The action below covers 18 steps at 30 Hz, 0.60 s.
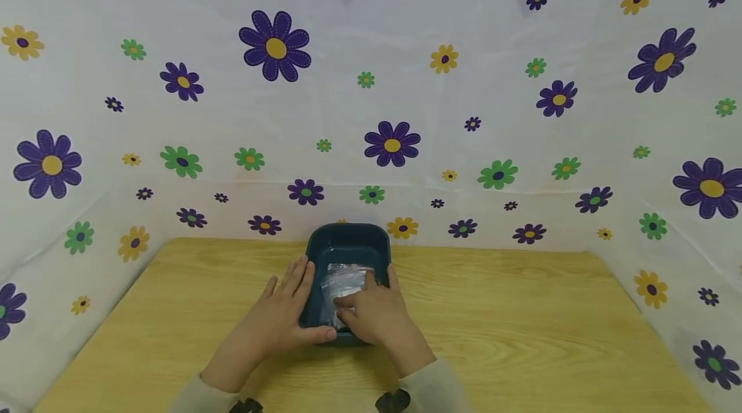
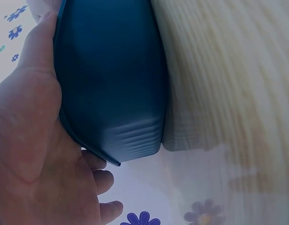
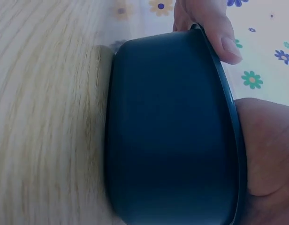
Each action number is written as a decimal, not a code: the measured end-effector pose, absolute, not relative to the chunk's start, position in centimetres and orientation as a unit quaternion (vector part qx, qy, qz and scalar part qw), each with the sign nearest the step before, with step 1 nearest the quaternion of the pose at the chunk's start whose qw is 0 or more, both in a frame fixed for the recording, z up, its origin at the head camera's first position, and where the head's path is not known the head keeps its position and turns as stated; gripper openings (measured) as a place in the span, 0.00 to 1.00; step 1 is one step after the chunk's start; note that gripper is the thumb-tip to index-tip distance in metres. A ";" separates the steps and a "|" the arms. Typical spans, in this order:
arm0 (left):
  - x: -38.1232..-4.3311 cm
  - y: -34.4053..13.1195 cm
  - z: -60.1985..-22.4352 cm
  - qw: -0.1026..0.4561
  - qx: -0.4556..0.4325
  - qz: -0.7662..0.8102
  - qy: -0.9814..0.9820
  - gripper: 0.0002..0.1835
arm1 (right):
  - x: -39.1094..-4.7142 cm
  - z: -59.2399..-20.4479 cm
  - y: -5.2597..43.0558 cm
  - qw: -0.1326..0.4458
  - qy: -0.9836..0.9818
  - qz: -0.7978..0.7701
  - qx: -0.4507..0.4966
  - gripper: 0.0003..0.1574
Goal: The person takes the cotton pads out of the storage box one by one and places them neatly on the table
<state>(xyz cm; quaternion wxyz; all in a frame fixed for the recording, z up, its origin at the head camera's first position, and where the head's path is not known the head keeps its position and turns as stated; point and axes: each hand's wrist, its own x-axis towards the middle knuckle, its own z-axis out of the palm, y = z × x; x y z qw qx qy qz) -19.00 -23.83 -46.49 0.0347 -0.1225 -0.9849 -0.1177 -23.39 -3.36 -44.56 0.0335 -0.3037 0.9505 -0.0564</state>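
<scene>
A dark teal plastic bin (image 1: 348, 230) stands on the table, with thin clear plastic bags (image 1: 346, 283) lying inside. My left hand (image 1: 282, 317) rests against its left rim. The fingers there are straight, and the thumb lies along the front rim. In the left wrist view the left palm (image 2: 32, 126) lies beside the rim, fingertips past the bin's ridged end. My right hand (image 1: 379, 315) reaches over the front right rim, its spread fingers touching the bags. From the right wrist view the right palm (image 3: 271, 145) is beside the rim; its fingertips are hidden.
The bin sits towards the back of a pale wood-grain table (image 1: 522, 323). Behind it and at both sides hangs a white curtain (image 1: 336, 110) printed with purple, yellow and green flowers. Dark straps (image 1: 393, 400) show at the wrists, below light sleeves.
</scene>
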 end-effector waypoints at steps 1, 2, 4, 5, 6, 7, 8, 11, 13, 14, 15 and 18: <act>-19.0 -23.8 -46.5 0.035 -0.123 -0.117 -0.985 0.67 | -23.4 -44.6 -3.4 0.030 0.950 -0.058 -0.305 0.19; -18.9 -23.8 -46.4 0.035 -0.123 -0.118 -0.985 0.67 | -23.4 -44.7 -3.4 0.027 0.950 -0.059 -0.305 0.19; -18.9 -23.8 -46.2 0.033 -0.124 -0.119 -0.985 0.67 | -23.4 -44.8 -3.4 0.019 0.950 -0.070 -0.304 0.17; -18.9 -23.8 -46.2 0.029 -0.124 -0.120 -0.985 0.67 | -23.4 -44.8 -3.4 0.016 0.950 -0.080 -0.303 0.15; -18.8 -23.8 -46.1 0.024 -0.125 -0.121 -0.984 0.67 | -23.4 -44.9 -3.3 0.014 0.949 -0.091 -0.301 0.13; -18.8 -23.8 -46.1 0.020 -0.125 -0.122 -0.984 0.67 | -23.4 -45.0 -3.3 0.012 0.948 -0.103 -0.301 0.11; -18.8 -23.8 -46.1 0.016 -0.124 -0.123 -0.984 0.68 | -23.4 -45.0 -3.2 0.008 0.947 -0.116 -0.301 0.09; -18.7 -23.8 -46.2 0.012 -0.122 -0.127 -0.984 0.68 | -23.4 -45.0 -3.1 0.000 0.941 -0.156 -0.300 0.07; -18.8 -23.9 -46.2 0.014 -0.121 -0.129 -0.984 0.67 | -23.4 -45.0 -3.1 -0.008 0.939 -0.172 -0.298 0.09; -18.8 -23.9 -46.2 0.016 -0.120 -0.129 -0.984 0.67 | -23.4 -45.0 -3.1 -0.012 0.938 -0.179 -0.296 0.11; -18.8 -23.9 -46.2 0.017 -0.119 -0.129 -0.984 0.67 | -23.5 -44.9 -3.1 -0.014 0.938 -0.187 -0.292 0.13; -18.9 -23.9 -46.1 0.019 -0.119 -0.129 -0.984 0.67 | -23.7 -44.9 -3.1 -0.021 0.937 -0.211 -0.278 0.21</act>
